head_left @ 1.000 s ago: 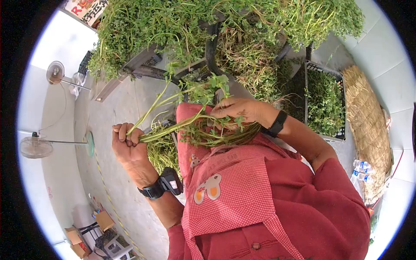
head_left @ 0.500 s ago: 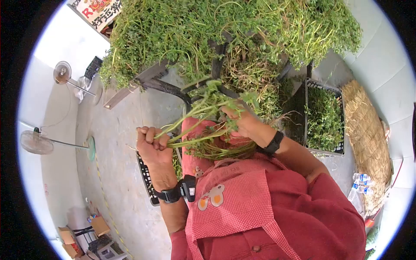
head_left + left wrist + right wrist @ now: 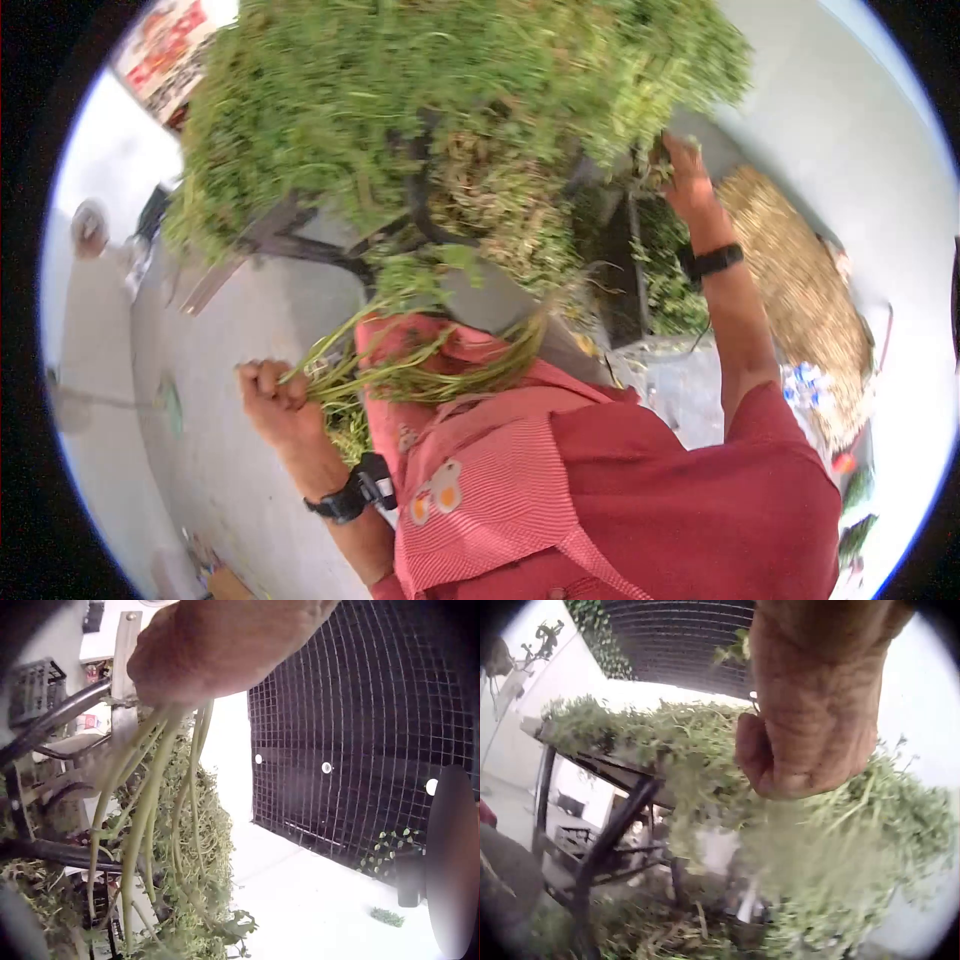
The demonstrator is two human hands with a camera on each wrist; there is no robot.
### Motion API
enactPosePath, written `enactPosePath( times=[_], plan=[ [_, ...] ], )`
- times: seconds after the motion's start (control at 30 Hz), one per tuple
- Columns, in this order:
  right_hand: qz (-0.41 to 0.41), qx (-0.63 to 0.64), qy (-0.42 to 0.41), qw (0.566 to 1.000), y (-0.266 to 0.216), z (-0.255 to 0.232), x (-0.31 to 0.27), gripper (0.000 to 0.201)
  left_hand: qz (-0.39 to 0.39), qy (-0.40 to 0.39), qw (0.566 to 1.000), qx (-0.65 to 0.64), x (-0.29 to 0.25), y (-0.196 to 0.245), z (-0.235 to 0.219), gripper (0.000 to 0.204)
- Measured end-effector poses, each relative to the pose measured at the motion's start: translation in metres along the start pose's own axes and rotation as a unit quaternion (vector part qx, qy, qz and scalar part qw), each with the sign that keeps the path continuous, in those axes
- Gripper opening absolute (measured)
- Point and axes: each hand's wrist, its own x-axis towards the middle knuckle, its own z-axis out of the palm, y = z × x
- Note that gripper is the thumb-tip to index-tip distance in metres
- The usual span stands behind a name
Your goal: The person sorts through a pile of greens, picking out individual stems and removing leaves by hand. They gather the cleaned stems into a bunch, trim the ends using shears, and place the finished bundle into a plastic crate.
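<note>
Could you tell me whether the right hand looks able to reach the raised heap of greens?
Probably yes: the right hand is stretched out close to the heap of greens, and nothing visible blocks the way.

The head view looks forward and down from above the left hand [image 3: 285, 405] and right hand [image 3: 692, 185]. Each wrist view looks outward from close behind its own hand's fingers. Both wrist views share the dark netting [image 3: 360, 720] and, beyond the fingers, the heap of greens [image 3: 705, 761], probably the head view's too, though blurred.
</note>
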Motion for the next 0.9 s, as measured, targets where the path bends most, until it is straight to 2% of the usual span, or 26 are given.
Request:
enactPosePath(
  times=[0.07, 0.13, 0.17, 0.2, 0.23, 0.3, 0.33, 0.37, 0.4, 0.43, 0.47, 0.5, 0.53, 0.6, 0.67, 0.73, 0.8, 0.87, 0.9],
  plan=[
    [-0.031, -0.230, 0.065, 0.971, -0.029, -0.046, -0.011, 0.036, -0.006, -0.112, 0.993, -0.022, 0.010, -0.002, -0.019, 0.021],
    [-0.037, -0.347, 0.090, 0.933, -0.028, -0.080, -0.008, 0.035, -0.020, -0.099, 0.995, -0.016, 0.005, -0.006, -0.009, 0.022],
    [0.067, -0.106, 0.157, 0.980, -0.021, -0.095, -0.003, 0.034, -0.012, -0.082, 0.996, -0.012, 0.003, -0.006, -0.004, 0.023],
    [0.161, 0.145, 0.216, 0.952, -0.015, -0.107, 0.001, 0.033, -0.019, -0.082, 0.996, -0.009, 0.002, -0.007, -0.003, 0.023],
    [0.166, 0.142, 0.219, 0.951, -0.002, -0.117, 0.005, 0.033, -0.013, -0.088, 0.996, 0.000, 0.002, -0.007, -0.002, 0.024],
    [0.203, -0.014, 0.236, 0.950, 0.036, -0.136, 0.002, 0.035, -0.011, -0.129, 0.992, 0.011, 0.005, -0.008, -0.006, 0.028],
    [0.205, -0.014, 0.236, 0.950, 0.069, -0.151, -0.009, 0.035, -0.012, -0.128, 0.992, 0.013, 0.006, -0.010, -0.006, 0.028],
    [0.236, 0.021, 0.176, 0.955, 0.108, -0.167, -0.022, 0.037, -0.023, -0.129, 0.991, 0.009, 0.006, -0.011, -0.005, 0.028],
    [0.266, 0.059, 0.113, 0.956, 0.126, -0.171, -0.027, 0.041, -0.031, -0.128, 0.991, 0.007, 0.007, -0.010, -0.004, 0.027],
    [0.277, -0.116, 0.082, 0.950, 0.100, -0.155, -0.040, 0.048, -0.021, -0.123, 0.992, 0.008, 0.004, -0.011, 0.000, 0.027],
    [0.241, -0.268, -0.042, 0.932, 0.098, -0.141, -0.035, 0.052, -0.045, -0.109, 0.993, 0.018, 0.000, -0.012, 0.004, 0.026],
    [0.171, -0.407, -0.147, 0.885, 0.098, -0.129, -0.031, 0.057, -0.066, -0.092, 0.993, 0.030, -0.007, -0.013, 0.013, 0.025],
    [0.108, -0.475, -0.186, 0.853, 0.092, -0.117, -0.030, 0.051, 0.001, -0.003, 0.996, 0.086, -0.016, -0.021, 0.031, 0.024],
    [-0.016, -0.496, -0.208, 0.843, 0.074, -0.091, -0.025, 0.040, 0.010, -0.025, 0.996, 0.084, -0.015, -0.023, 0.030, 0.025],
    [-0.191, -0.414, -0.211, 0.864, 0.035, -0.055, -0.021, 0.030, -0.017, -0.094, 0.993, 0.067, -0.015, -0.026, 0.030, 0.025],
    [-0.364, -0.261, -0.233, 0.863, -0.020, -0.008, -0.024, 0.020, -0.013, -0.086, 0.994, 0.063, -0.021, -0.028, 0.037, 0.023],
    [-0.252, -0.110, -0.262, 0.925, -0.124, 0.047, -0.065, 0.024, -0.014, -0.081, 0.995, 0.059, -0.024, -0.028, 0.040, 0.021],
    [-0.286, -0.028, -0.341, 0.895, -0.167, 0.086, -0.085, 0.029, -0.028, -0.097, 0.994, 0.046, -0.024, -0.028, 0.040, 0.022],
    [-0.332, 0.008, -0.349, 0.876, -0.178, 0.106, -0.094, 0.029, -0.028, -0.105, 0.993, 0.045, -0.024, -0.028, 0.038, 0.023]
  ],
)
